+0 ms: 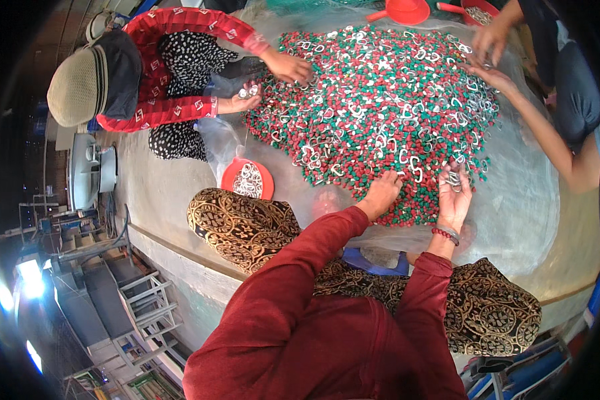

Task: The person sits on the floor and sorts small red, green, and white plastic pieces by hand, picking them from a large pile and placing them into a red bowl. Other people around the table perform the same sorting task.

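Note:
A broad heap of small red, green and white pieces [353,113] lies before me, with pale D-shaped rings [415,170] scattered through it. At the heap's near edge, my left hand [382,193] reaches down into the pieces, its fingers bent together. Whatever lies under those fingertips is hidden. To its right, my right hand [455,200] is turned palm up with the fingers curled round several silver and white D-shaped rings [454,179]. A beaded bracelet and a bangle circle that wrist.
The heap lies on a clear plastic sheet [513,227]. A red scoop of rings [248,180] stands left of my knee. At left, a person in red [193,60] handles rings; another person's hands [492,60] reach in from the right. Red scoops [407,10] lie at the back.

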Demonstrator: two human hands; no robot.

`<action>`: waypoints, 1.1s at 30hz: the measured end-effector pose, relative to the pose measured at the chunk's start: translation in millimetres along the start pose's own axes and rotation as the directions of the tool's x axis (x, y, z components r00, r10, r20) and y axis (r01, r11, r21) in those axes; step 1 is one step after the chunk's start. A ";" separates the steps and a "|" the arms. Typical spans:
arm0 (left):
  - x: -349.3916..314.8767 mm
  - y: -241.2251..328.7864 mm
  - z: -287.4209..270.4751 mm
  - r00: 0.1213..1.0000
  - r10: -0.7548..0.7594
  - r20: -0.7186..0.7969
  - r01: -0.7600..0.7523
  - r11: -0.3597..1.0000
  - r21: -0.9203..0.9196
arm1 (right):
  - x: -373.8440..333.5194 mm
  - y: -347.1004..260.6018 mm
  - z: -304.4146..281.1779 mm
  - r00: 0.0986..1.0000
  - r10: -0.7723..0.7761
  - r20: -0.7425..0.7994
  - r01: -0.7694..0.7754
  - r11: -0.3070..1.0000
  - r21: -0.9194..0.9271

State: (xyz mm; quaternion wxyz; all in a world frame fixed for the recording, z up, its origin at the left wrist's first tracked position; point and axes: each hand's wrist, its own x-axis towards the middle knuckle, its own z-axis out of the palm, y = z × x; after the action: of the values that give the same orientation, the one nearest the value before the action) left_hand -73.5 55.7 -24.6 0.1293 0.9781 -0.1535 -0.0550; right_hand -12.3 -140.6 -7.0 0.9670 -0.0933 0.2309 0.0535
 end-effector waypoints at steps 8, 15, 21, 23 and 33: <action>12.7 7.0 -120.3 0.874 -0.472 -0.119 0.174 0.531 -0.829 | -24.6 53.2 51.1 0.917 0.399 0.015 -0.392 0.906 -0.161; -4.7 -76.7 -125.5 0.714 -0.569 -0.409 0.276 0.765 -0.582 | -6.7 97.9 26.4 0.867 0.498 -0.002 -0.491 0.853 -0.176; -79.1 -168.9 -38.0 0.635 -0.758 -0.147 0.679 0.639 -0.363 | -10.0 113.1 45.7 0.843 0.529 0.095 -0.518 0.847 -0.124; -74.3 -164.6 -19.4 0.666 -0.684 -0.298 0.592 0.728 -0.346 | -11.0 110.6 39.2 0.851 0.517 0.095 -0.507 0.855 -0.111; -15.9 -101.2 -135.1 0.805 -0.593 -0.037 0.223 0.359 -0.907 | -17.9 113.2 55.1 0.849 0.528 0.011 -0.514 0.831 -0.215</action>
State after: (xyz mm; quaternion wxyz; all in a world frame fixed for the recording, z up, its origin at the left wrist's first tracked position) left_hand -39.8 185.7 78.9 0.6133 0.7696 0.1761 0.0239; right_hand -20.7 -19.8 31.8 0.9085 -0.1234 0.2070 0.3414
